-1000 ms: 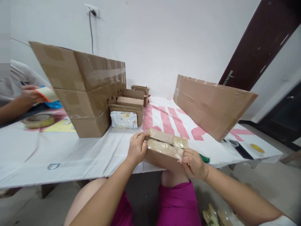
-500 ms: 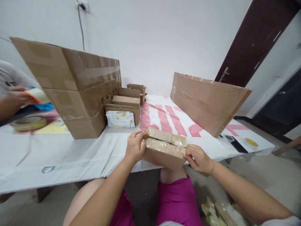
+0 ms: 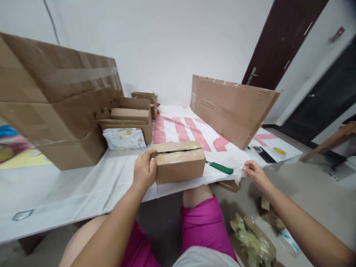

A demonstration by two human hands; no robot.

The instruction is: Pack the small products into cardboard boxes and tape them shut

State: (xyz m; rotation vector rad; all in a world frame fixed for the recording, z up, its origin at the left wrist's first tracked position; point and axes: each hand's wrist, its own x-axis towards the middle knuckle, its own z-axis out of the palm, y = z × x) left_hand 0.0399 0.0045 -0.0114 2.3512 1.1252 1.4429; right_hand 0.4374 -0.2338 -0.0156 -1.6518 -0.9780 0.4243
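A small brown cardboard box (image 3: 180,167) lies at the table's front edge, with a narrow gap along its taped top. My left hand (image 3: 145,168) grips its left end, thumb on top. Off to the right, past the table edge, my right hand (image 3: 254,173) pinches a crumpled scrap of clear tape (image 3: 238,176). Between the box and this hand rests a green-handled knife (image 3: 221,167); its blade is mostly hidden by the box.
Large taped cartons (image 3: 63,92) are stacked on the left. Beside them stand folded cardboard pieces (image 3: 130,115) and white printed pouches (image 3: 124,139). An upright cardboard panel (image 3: 230,107) stands at the right, near a black object (image 3: 264,154). Below on the floor is a box of crumpled tape (image 3: 251,241).
My right hand has left the box's right end and moved right with a scrap of tape. My left hand stays on the box. The knife now shows, and the view has turned right.
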